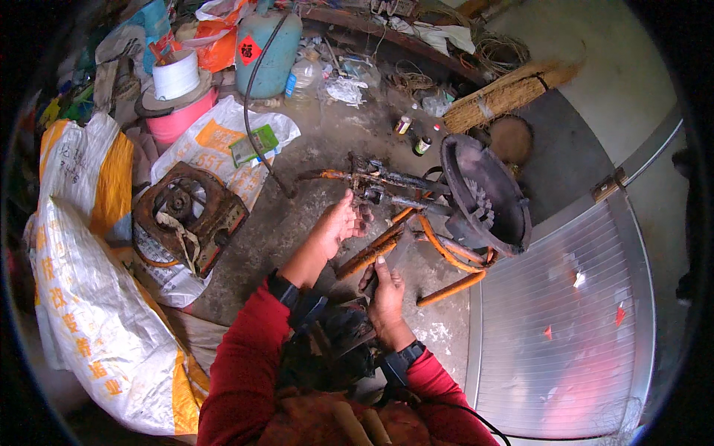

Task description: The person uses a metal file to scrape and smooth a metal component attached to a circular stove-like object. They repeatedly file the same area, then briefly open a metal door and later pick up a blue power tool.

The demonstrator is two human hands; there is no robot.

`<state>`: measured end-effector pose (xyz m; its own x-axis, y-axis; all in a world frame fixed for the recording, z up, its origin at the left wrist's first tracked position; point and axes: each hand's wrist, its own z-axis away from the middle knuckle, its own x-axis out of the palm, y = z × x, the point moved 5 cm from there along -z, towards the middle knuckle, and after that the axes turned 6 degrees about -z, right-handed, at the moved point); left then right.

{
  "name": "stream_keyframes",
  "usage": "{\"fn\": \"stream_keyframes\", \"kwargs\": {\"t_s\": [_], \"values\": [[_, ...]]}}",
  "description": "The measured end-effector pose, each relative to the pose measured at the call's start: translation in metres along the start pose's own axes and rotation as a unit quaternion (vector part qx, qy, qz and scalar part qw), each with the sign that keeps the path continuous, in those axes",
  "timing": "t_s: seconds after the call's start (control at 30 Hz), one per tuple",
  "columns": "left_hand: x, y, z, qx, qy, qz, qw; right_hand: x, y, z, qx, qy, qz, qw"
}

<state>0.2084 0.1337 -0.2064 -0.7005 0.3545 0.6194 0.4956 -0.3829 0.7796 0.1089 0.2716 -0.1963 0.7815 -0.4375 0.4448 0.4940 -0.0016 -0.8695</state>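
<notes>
A rusty gas burner stand with an orange tubular frame [451, 247] and a round dark bowl-shaped ring [448, 157] lies tilted in front of me. Dark metal pipes [401, 184] run from the bowl to a grimy valve end [366, 178]. Just below that valve end is my left hand [342, 225], fingers half curled and thumb apart, its fingertips blackened. My right hand [387, 293] is closed beside the lower orange tube, thumb pointing up. What it grips is hard to make out; a grey, pointed shape shows past the thumb.
A rusty stove [186, 215] sits on sacking to the left, near a large white-and-yellow sack [93, 297]. Behind stand a blue gas cylinder [266, 56], a pink bucket [178, 119] and small bottles [422, 145]. A straw broom [506, 97] and a translucent ribbed panel [558, 320] are at right.
</notes>
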Motion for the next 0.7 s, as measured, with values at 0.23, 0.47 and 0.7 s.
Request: {"fn": "stream_keyframes", "kwargs": {"t_s": [0.23, 0.47, 0.7], "values": [[0.006, 0.0, 0.0, 0.016, -0.082, 0.064, 0.994, -0.005, 0.001, 0.001, 0.03, -0.009, 0.002, 1.0], [0.002, 0.021, 0.013, 0.04, 0.149, -0.133, 0.979, -0.007, 0.005, 0.002, 0.033, -0.007, 0.01, 0.999], [0.007, 0.029, 0.015, 0.189, 0.186, -0.275, 0.924, -0.009, 0.01, 0.004, 0.046, -0.031, 0.033, 0.998]]}}
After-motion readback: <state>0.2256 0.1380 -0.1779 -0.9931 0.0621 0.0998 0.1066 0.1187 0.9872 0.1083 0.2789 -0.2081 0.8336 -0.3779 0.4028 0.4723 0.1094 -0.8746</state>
